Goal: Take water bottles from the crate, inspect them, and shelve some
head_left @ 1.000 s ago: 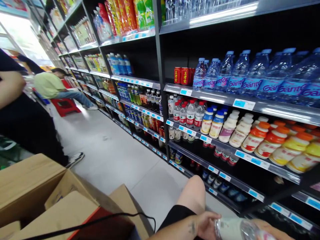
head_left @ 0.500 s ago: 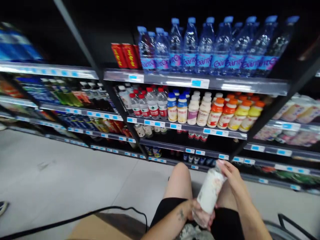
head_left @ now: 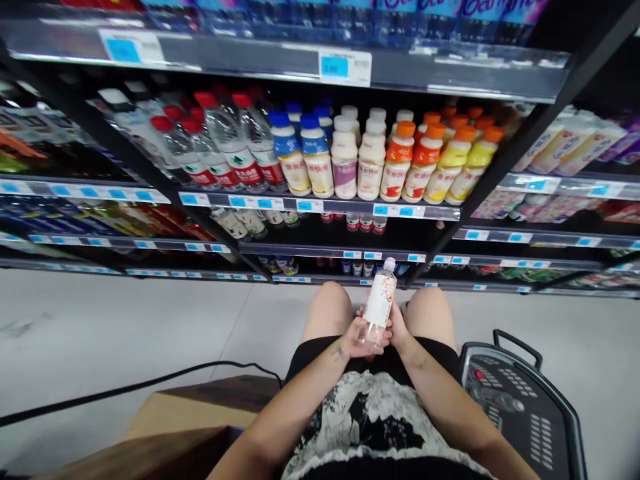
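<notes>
A clear plastic bottle (head_left: 379,303) with a white, flower-patterned label and a white cap is held between my knees, tilted slightly to the right. Around its lower part my left hand (head_left: 357,339) is closed. My right hand (head_left: 397,327) wraps the bottle's right side; some of its fingers are hidden behind the bottle. Ahead of both hands is a shelf rack with red-capped water bottles (head_left: 247,143) and orange-capped drink bottles (head_left: 397,163) in a row. Similar white-labelled bottles (head_left: 250,222) lie one shelf lower, at the left.
To my right on the floor is a dark basket (head_left: 525,413) with a handle and a small bottle inside. An open cardboard box (head_left: 185,413) stands at my left. A black cable (head_left: 150,383) runs across the floor there. Price-tagged shelf edges (head_left: 320,203) span the front.
My right hand has come down from the bottle's top to its side. The bottle has turned more upright. My view has tipped down and moved closer to the shelves, bringing the basket into sight.
</notes>
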Demonstrator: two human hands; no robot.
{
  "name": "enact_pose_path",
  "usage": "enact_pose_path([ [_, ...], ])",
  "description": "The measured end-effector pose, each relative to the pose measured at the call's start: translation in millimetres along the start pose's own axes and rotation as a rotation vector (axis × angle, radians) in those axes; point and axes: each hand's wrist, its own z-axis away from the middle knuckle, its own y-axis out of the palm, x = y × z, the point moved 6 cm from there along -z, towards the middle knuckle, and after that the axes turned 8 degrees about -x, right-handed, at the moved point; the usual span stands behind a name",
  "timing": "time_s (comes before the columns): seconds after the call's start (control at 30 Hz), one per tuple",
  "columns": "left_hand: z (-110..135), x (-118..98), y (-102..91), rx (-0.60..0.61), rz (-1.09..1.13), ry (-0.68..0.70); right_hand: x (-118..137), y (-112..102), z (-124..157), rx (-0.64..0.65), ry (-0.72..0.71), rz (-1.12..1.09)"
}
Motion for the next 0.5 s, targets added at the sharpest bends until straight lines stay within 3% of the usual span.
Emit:
enact_pose_path([
  [0.1, 2, 1, -7.3, 0.026, -0.127, -0.005, -3, -2, -3, -0.016, 0.043, -0.143],
  [0.33, 14, 0, -14.8, -0.023, -0.291, 0.020, -17, -2, -10, 0.025, 0.186, -0.221],
  [0.5, 17, 0, -15.8, -0.034, -0.323, 0.011, -21, -1, -11, 0.101, 0.202, -0.187],
])
